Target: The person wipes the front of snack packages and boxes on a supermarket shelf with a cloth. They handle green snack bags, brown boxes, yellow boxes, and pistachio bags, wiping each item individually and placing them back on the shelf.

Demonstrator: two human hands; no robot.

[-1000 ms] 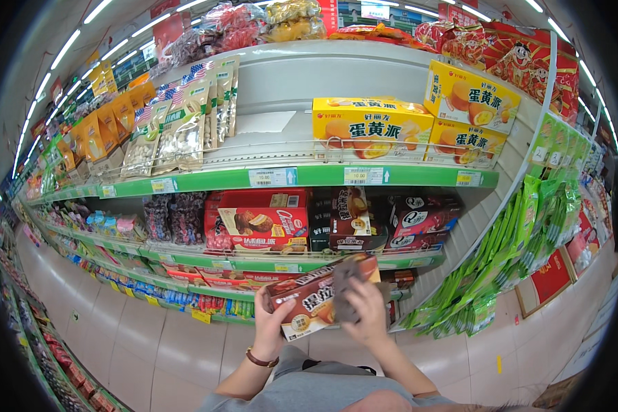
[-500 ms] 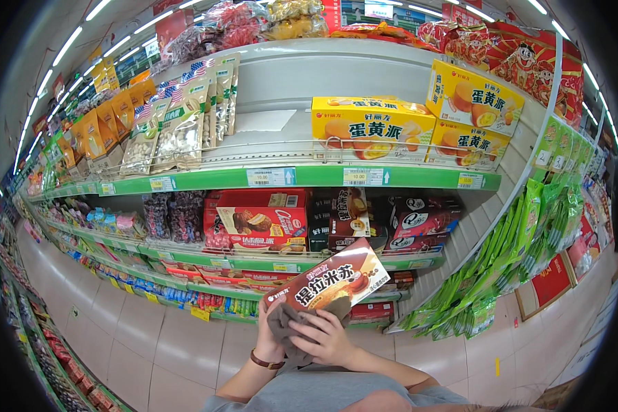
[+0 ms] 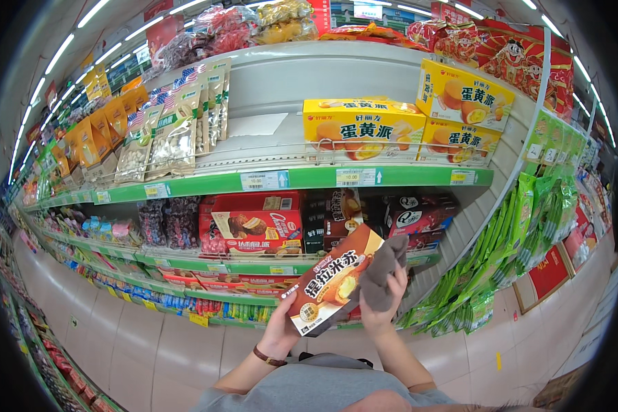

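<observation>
A brown and cream snack box (image 3: pixel 336 281) is held tilted in front of me, its right end raised, before the lower shelves. My left hand (image 3: pixel 283 324), a brown strap round its wrist, grips the box at its lower left end. In my right hand (image 3: pixel 383 302) is a dark grey-brown cloth (image 3: pixel 383 271), bunched against the right end of the box. The fingers of this hand are partly hidden by the cloth.
Yellow snack boxes (image 3: pixel 364 128) and nut pouches (image 3: pixel 175 134) stand on the top shelf (image 3: pixel 254 180). Below are a red box (image 3: pixel 254 223) and dark boxes (image 3: pixel 419 216). Green packets (image 3: pixel 508 240) hang at the right. Tiled floor (image 3: pixel 192 343) lies underneath.
The box has turned, showing more of its front. My right hand and the cloth have moved from the box's lower left part to its right end. The view has shifted slightly.
</observation>
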